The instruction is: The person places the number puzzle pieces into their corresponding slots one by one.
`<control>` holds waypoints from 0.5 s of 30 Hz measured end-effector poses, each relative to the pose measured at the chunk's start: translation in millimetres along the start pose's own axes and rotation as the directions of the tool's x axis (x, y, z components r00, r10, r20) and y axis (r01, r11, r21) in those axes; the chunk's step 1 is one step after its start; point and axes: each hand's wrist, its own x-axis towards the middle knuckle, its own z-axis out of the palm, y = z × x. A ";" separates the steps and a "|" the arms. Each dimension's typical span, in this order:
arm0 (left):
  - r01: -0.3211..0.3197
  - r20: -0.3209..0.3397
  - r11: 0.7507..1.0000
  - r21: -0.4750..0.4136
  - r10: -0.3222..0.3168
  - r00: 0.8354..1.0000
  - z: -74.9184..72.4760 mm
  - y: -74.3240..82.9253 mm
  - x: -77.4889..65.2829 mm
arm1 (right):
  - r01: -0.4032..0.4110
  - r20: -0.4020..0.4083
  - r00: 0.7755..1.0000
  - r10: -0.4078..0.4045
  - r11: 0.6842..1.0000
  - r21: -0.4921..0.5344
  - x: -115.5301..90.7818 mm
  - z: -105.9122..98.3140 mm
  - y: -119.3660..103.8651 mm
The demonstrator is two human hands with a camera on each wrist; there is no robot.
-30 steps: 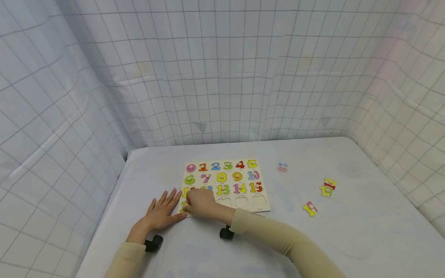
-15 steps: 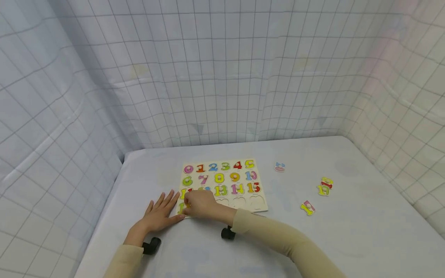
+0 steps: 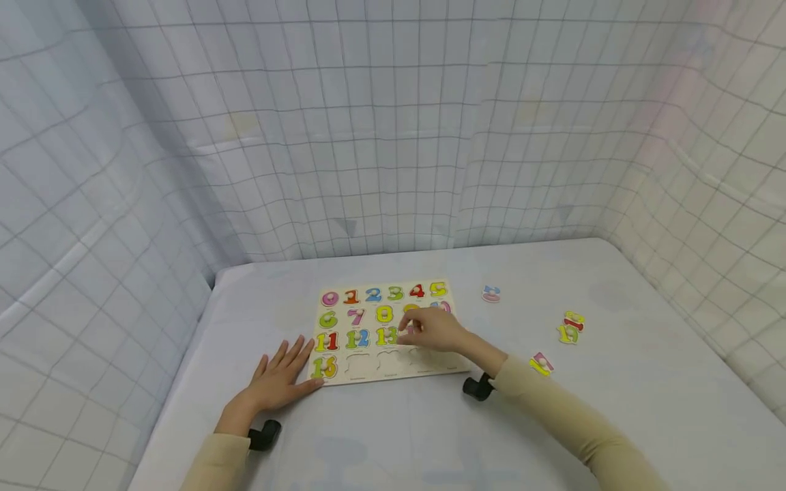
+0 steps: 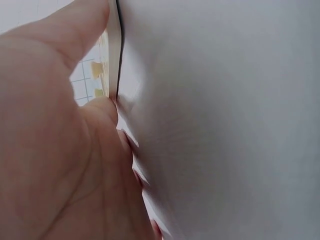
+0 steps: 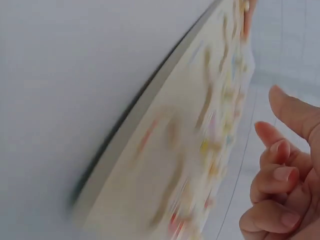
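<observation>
A wooden number puzzle board lies flat, with knobbed number pieces filling its upper rows. The 16 piece sits in the left end of the bottom row, and outlined recesses run to its right. My left hand rests flat beside the board's left edge, fingers spread, thumb at the near corner; in the left wrist view that thumb touches the board's edge. Over the right half of the board is my right hand, holding nothing. The right wrist view shows its thumb and index finger apart, the other fingers loosely curled.
On the table right of the board lie loose number pieces: a blue-and-pink one farthest back, a red-and-yellow one close to a yellow-green one, and a pink-and-yellow one nearer. Gridded white curtains surround the table.
My right hand has left the 16 piece at the bottom left and moved right and up across the board, uncovering the 11, 12 and 16 pieces. The left hand stays at the edge.
</observation>
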 end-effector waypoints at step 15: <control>0.001 0.031 1.000 -0.007 0.000 1.000 -9.0 6.8 -2.3 | -0.334 0.092 0.941 0.327 0.940 0.077 -122.0 -83.3 123.6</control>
